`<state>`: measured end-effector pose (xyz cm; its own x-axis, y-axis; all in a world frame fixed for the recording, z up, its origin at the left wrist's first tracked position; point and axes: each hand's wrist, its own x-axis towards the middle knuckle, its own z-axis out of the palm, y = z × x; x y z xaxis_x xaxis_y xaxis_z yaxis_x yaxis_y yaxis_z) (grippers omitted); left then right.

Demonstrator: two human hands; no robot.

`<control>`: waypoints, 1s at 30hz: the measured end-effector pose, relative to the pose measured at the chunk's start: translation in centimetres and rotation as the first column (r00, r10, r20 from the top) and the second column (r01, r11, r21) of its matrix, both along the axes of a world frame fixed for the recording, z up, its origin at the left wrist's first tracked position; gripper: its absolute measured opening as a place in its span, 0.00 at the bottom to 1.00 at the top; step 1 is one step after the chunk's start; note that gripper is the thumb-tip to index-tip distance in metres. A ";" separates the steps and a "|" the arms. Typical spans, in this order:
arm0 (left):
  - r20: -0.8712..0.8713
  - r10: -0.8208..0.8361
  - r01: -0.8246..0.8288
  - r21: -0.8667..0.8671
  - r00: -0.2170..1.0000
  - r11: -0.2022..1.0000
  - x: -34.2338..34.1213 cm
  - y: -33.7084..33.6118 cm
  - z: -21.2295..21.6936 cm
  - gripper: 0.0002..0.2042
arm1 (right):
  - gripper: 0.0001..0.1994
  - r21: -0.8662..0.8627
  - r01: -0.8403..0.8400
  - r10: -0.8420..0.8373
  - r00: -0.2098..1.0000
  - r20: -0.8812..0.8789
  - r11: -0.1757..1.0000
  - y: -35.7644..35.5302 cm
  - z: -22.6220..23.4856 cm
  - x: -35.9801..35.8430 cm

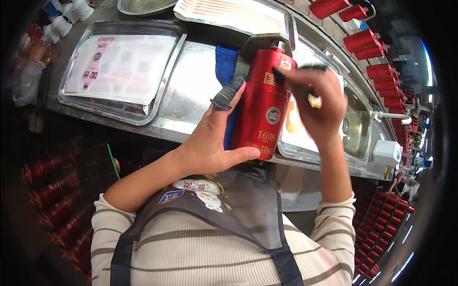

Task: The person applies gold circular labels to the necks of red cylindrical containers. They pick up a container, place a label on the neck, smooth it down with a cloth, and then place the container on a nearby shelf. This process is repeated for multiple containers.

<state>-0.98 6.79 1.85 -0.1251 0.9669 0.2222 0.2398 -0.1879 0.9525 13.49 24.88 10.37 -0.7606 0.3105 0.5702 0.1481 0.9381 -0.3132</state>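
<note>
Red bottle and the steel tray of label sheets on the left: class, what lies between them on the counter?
In the head view, between the red bottle and the steel tray lie a blue cloth, bare steel counter and the left hand.

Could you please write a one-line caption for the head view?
Left hand grips a red bottle while the right hand works at its front above a steel bench.

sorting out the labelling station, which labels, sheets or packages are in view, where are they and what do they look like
Round label: front of the tall red bottle in the left hand; white, green ring.
Gold label: on the bottle's shoulder beside the right hand.
Pink label strip: on the white backing sheet in the left steel tray.
</note>
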 end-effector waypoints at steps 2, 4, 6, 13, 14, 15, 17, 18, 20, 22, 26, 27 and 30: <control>0.094 0.018 -0.015 -0.037 0.995 0.999 0.1 -0.3 -0.1 0.51 | 0.15 0.032 -0.095 0.094 0.995 0.020 0.995 -2.9 -1.1 2.3; 0.144 0.026 -0.021 -0.033 0.989 0.999 -0.1 -0.6 -0.2 0.48 | 0.16 -0.019 -0.230 0.231 0.969 0.089 0.973 -6.3 -1.4 5.2; 0.148 0.032 -0.032 0.000 0.989 0.999 -0.4 -0.9 -0.2 0.45 | 0.13 -0.186 -0.322 0.342 0.935 0.090 0.928 -8.2 -0.4 6.3; 0.140 0.044 -0.040 -0.031 0.989 0.999 -0.2 -1.4 0.4 0.40 | 0.15 -0.026 0.023 -0.026 0.994 -0.103 0.999 -1.8 -0.9 0.8; 0.150 0.045 -0.035 -0.067 0.988 0.997 0.1 -1.7 0.7 0.40 | 0.15 0.062 0.005 -0.002 0.999 -0.039 0.998 -2.8 -1.3 1.8; 0.139 0.025 -0.015 -0.072 0.990 0.997 0.0 -2.0 1.0 0.39 | 0.15 0.063 -0.032 0.032 0.999 0.002 0.997 -4.9 -2.0 3.2; 0.185 0.038 -0.031 -0.042 0.982 0.999 0.2 -2.1 0.4 0.39 | 0.15 0.007 -0.162 0.162 0.986 -0.041 0.987 -8.6 -2.9 5.9; 0.215 0.040 -0.032 -0.042 0.976 0.999 0.8 -2.5 -0.2 0.39 | 0.14 -0.169 -0.144 0.128 0.986 -0.104 0.975 -10.4 -2.8 6.7; 0.218 0.085 -0.084 -0.013 0.972 0.996 1.6 -1.9 -1.1 0.41 | 0.14 -0.505 0.093 -0.166 0.981 -0.102 0.858 -11.9 -3.0 7.1; 0.250 0.121 -0.127 0.006 0.961 0.992 2.6 -1.3 -1.1 0.41 | 0.13 -0.612 0.217 -0.375 0.916 -0.141 0.760 -11.8 -4.2 5.8; 0.180 0.146 -0.151 0.013 0.973 0.989 3.0 -1.0 -1.5 0.40 | 0.11 -0.965 0.037 -0.637 0.758 -0.142 0.259 -12.9 -7.1 7.6; 0.206 0.156 -0.159 -0.004 0.966 0.987 3.2 -1.0 -1.4 0.40 | 0.10 -0.957 0.095 -0.630 0.770 -0.104 0.273 -12.4 -7.1 8.5; 0.231 0.154 -0.145 -0.054 0.961 0.988 3.1 -1.2 -0.3 0.37 | 0.09 -0.941 0.097 -0.609 0.783 -0.128 0.323 -11.9 -5.5 8.1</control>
